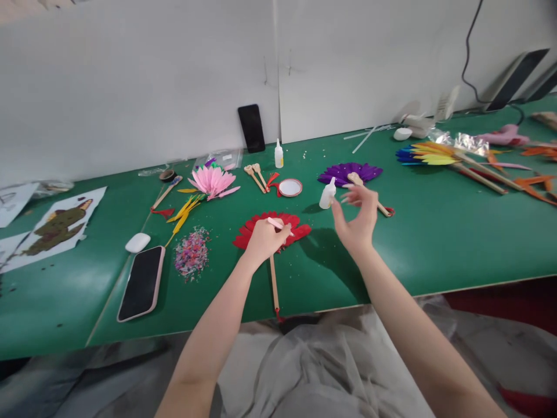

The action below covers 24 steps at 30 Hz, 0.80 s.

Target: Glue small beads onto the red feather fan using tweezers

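A red feather fan [298,231] lies on the green table with its wooden handle [274,284] toward me. Over its middle, my left hand [266,239] is closed around a slim pink pen-like tool [275,223]; whether it is a pen or tweezers I cannot tell. My right hand [359,217] is raised with thumb and fingers apart, right beside a small white glue bottle [327,196]. The thumb looks close to the bottle, and contact is unclear. Behind that hand lies a purple feather fan [335,173] with pale dots and a wooden handle.
A round white dish [290,187], a second glue bottle [279,155] and wooden handles [256,177] lie farther back. To the left are pink feathers [212,182], a pile of colourful bits [192,254] and a phone [141,284]. Multicoloured feathers [429,154] lie right.
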Tool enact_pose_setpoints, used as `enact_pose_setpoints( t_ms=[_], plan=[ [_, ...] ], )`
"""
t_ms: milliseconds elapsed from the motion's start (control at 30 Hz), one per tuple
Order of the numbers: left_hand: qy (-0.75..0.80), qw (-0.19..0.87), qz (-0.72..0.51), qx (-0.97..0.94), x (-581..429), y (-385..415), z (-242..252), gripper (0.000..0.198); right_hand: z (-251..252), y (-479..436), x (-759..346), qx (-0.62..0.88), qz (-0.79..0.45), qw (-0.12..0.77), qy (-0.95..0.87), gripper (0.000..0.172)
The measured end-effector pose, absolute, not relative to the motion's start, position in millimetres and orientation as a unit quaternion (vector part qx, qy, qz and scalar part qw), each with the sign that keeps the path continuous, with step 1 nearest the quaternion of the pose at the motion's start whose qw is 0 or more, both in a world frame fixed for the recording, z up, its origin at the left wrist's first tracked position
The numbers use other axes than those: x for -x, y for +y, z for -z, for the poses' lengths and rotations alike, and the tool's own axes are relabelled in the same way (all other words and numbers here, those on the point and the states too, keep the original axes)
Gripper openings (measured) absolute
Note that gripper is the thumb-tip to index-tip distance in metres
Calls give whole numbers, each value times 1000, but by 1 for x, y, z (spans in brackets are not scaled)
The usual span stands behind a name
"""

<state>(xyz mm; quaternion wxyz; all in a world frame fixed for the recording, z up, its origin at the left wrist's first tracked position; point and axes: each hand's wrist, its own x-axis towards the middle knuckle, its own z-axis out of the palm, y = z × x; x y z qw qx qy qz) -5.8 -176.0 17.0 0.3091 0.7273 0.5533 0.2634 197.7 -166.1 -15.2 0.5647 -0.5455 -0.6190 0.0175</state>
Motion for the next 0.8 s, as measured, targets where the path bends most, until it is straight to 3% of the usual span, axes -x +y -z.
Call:
enact_pose_setpoints(
  t_ms=[133,333,800],
  plan=[
    [549,292,-269,-736,6,-176,-16,39,23,-196,-180,514,-66,512,-685,24],
    [542,276,-285,-741,7,-175,-13,44,32,-223,-169,494,-113,437,-743,21],
    [551,270,-276,-740,7,-175,-7,53,38,-227,-166,453,-84,377,-804,30]
  ],
)
